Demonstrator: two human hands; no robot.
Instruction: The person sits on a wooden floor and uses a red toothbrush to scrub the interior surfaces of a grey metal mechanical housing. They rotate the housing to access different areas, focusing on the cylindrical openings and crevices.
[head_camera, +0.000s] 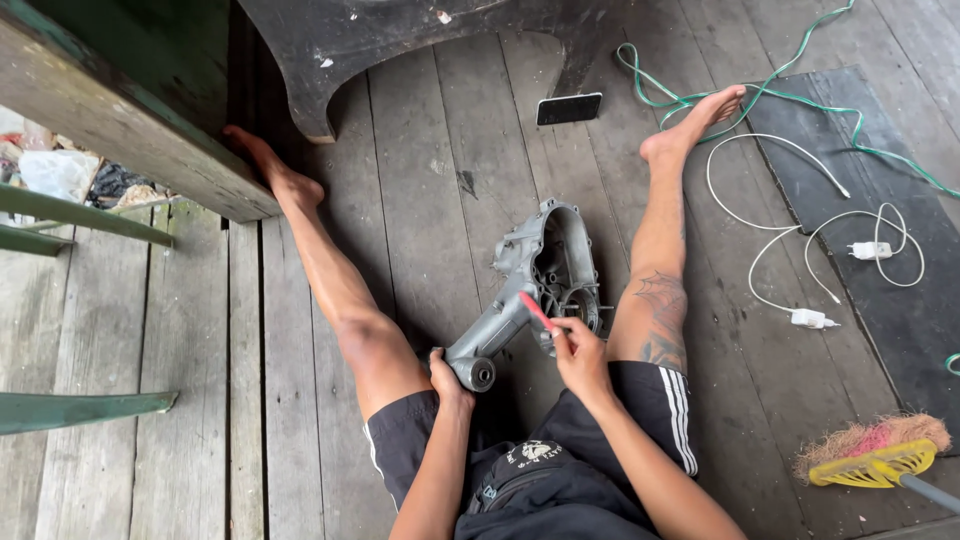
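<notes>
Hands on casing, planks around

Black shorts with white side stripes are being worn, and a black waist pouch bearing a pale emblem is being carried in front. No shoes are being worn. A spiderweb tattoo is being shown near the right knee.

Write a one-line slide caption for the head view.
Seated on a plank floor, the left hand steadies a grey metal engine casing while the right hand holds a red tool against it.
</notes>
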